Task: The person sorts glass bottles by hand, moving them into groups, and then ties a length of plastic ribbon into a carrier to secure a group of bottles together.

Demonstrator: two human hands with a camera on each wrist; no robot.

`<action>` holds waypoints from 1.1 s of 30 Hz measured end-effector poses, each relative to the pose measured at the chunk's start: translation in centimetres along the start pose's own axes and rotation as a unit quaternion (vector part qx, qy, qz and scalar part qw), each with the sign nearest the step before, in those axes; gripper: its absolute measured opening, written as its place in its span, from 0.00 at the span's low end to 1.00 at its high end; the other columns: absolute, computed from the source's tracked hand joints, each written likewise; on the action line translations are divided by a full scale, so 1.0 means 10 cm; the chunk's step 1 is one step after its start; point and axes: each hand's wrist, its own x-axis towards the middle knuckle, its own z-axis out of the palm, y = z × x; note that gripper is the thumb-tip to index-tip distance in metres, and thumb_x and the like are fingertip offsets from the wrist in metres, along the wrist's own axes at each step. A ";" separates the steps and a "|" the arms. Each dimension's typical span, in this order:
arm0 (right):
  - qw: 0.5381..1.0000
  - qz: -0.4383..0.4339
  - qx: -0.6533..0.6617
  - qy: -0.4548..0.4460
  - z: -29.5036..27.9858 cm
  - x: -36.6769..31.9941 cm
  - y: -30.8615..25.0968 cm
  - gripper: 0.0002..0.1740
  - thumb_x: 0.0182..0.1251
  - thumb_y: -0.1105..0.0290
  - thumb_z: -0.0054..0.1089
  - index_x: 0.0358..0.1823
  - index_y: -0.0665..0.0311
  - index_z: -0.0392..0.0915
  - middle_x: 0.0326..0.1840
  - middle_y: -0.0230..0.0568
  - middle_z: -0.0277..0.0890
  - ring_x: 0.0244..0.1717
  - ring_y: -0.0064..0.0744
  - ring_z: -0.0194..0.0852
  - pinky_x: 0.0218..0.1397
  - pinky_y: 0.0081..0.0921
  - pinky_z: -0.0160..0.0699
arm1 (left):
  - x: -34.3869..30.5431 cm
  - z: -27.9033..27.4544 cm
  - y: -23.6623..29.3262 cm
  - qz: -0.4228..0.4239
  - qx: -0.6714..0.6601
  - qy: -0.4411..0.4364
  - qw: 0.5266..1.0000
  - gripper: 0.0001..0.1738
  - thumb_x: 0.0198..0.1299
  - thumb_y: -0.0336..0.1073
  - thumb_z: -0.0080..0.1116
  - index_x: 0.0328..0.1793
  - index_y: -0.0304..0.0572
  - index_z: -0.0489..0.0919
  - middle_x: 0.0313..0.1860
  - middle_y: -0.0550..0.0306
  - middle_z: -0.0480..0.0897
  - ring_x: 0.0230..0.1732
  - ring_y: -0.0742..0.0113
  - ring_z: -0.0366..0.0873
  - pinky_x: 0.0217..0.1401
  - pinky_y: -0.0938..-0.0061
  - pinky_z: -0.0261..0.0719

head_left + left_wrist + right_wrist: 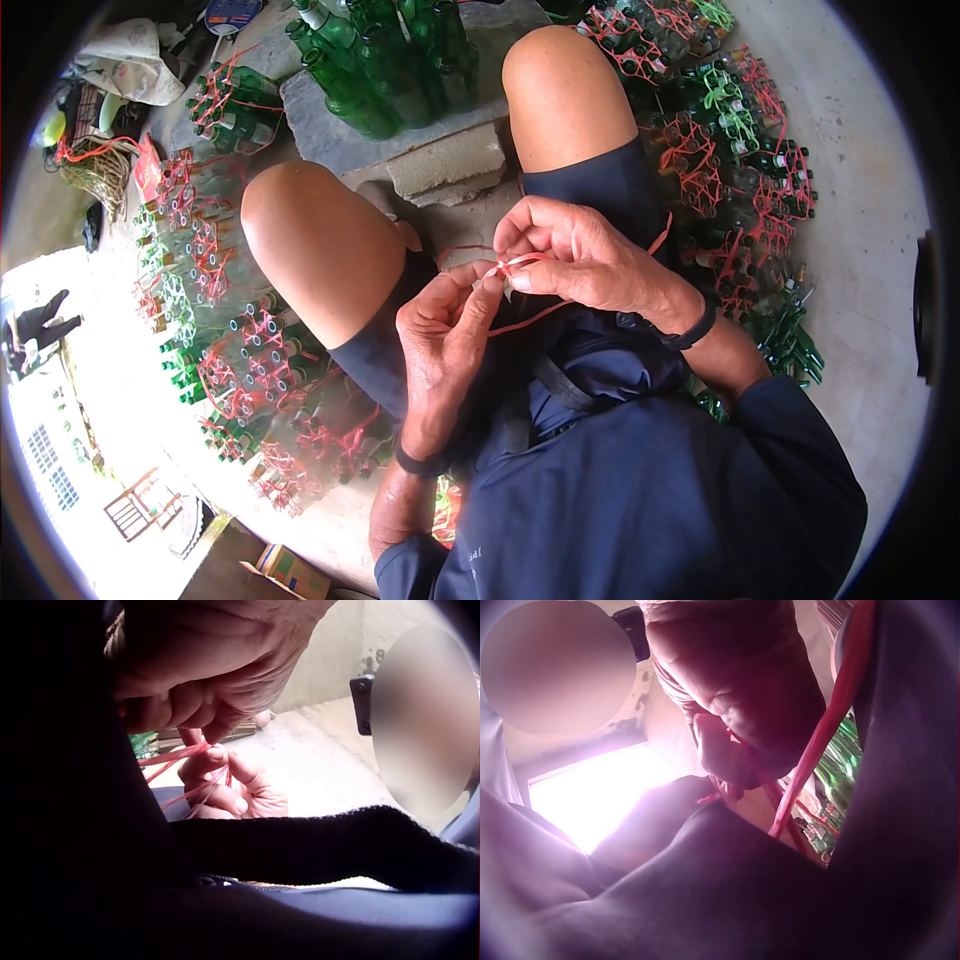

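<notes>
A strand of red plastic string point(533, 257) runs between both hands above the lap in the head view. My left hand point(448, 325) pinches it between thumb and forefinger. Close on the right, my right hand point(590, 262) pinches the same string, its fingertips almost meeting the left ones. A loop of string sags below the hands, and one end trails over the right forearm. Thin red strands point(166, 759) stretch away from the fingertips in the left wrist view. In the right wrist view a wide red strip point(826, 727) hangs beside the palm.
Green glass bottles point(385, 75) stand grouped on a stone slab point(325, 110) beyond the knees. Bundles of bottles tied with red string point(255, 365) crowd the floor at left, with more bundles point(725, 170) at right. A cardboard box point(290, 572) and a wooden chair point(143, 505) sit lower left.
</notes>
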 end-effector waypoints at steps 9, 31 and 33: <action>0.986 -0.119 -0.108 0.032 0.07 -0.01 0.07 0.14 0.72 0.72 0.64 0.53 0.68 0.72 0.43 0.32 0.78 0.44 0.15 0.77 0.44 0.16 0.76 | -0.01 0.04 0.04 0.036 0.005 0.031 0.999 0.10 0.71 0.32 0.65 0.50 0.30 0.85 0.31 0.68 0.84 0.33 0.86 0.72 0.36 0.88 0.70; 0.981 -0.051 -0.189 0.017 0.08 0.01 -0.06 0.08 0.76 0.74 0.49 0.48 0.69 0.77 0.27 0.36 0.77 0.25 0.19 0.76 0.29 0.23 0.76 | -0.05 0.06 0.10 0.135 0.176 0.043 0.974 0.07 0.68 0.25 0.64 0.49 0.28 0.85 0.30 0.63 0.85 0.33 0.85 0.77 0.37 0.85 0.76; 0.981 -0.057 -0.185 0.020 0.08 0.01 -0.05 0.07 0.76 0.74 0.50 0.47 0.69 0.77 0.25 0.34 0.77 0.25 0.19 0.77 0.29 0.23 0.76 | -0.05 0.07 0.11 0.136 0.165 0.048 0.976 0.06 0.68 0.25 0.64 0.48 0.28 0.85 0.30 0.61 0.86 0.33 0.84 0.78 0.37 0.85 0.77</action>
